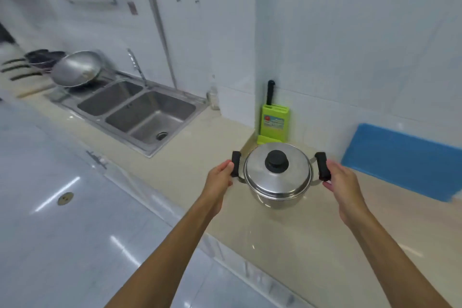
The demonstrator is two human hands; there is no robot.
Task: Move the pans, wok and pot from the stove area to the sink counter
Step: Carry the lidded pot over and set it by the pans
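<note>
here the beige counter [180, 165] runs along the tiled wall, and the double sink [140, 112] is set into it well to the left of the hands. a blue board [400, 157] leans against the wall on the right. beyond the sink, on the far stretch of counter, the steel wok [76, 69] sits tilted, with the dark pans [41, 57] just behind it, their black handles pointing left. the steel pot [277, 177], lid on with a black knob in the middle, is over the counter in front of a green knife block [273, 124] that holds one black-handled knife; whether the pot's base touches the counter i cannot tell. the left hand [218, 177] is curled at the pot's left black handle, fingertips touching it, not fully wrapped round. the right hand [341, 182] is cupped loosely beside the right black handle, fingers touching it near its lower end, grip only partly closed.
</note>
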